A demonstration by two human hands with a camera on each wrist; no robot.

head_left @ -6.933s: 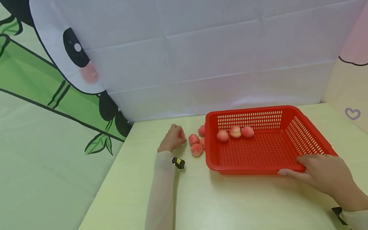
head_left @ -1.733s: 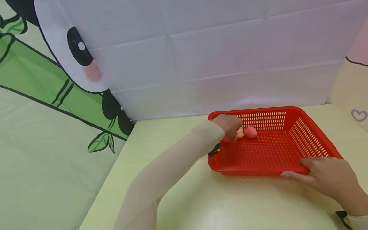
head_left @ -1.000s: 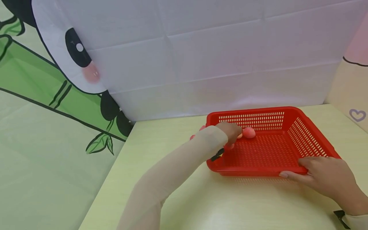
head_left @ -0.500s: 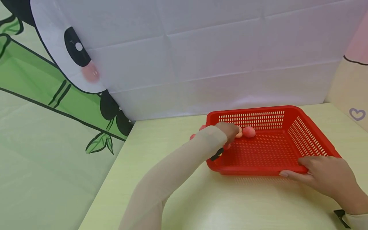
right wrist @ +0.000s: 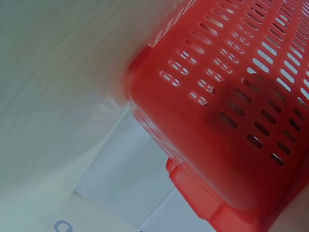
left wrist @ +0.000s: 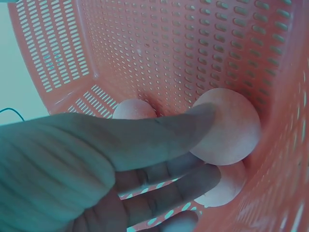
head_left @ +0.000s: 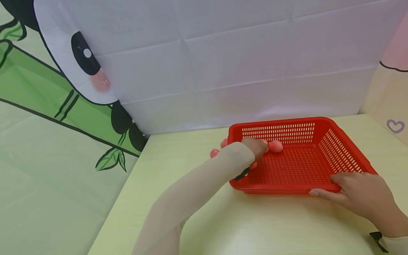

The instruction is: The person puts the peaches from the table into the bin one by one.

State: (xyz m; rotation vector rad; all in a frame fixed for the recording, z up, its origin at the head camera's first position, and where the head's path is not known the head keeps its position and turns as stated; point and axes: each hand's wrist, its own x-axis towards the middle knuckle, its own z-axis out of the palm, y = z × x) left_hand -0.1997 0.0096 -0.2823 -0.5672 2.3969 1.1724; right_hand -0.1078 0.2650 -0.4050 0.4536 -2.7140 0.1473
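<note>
Peaches going into basket, placement step.
Left hand, fingers loosely extended, touches a peach in the basket's far-left corner; right hand grips the near rim. Next move likely: withdraw, fetch the peaches outside.

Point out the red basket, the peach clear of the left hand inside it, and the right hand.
red basket (head_left: 347, 150), head view, on its right slotted wall.
peach (head_left: 275, 146), head view, on its rounded top.
right hand (head_left: 360, 193), head view, on its back.
</note>
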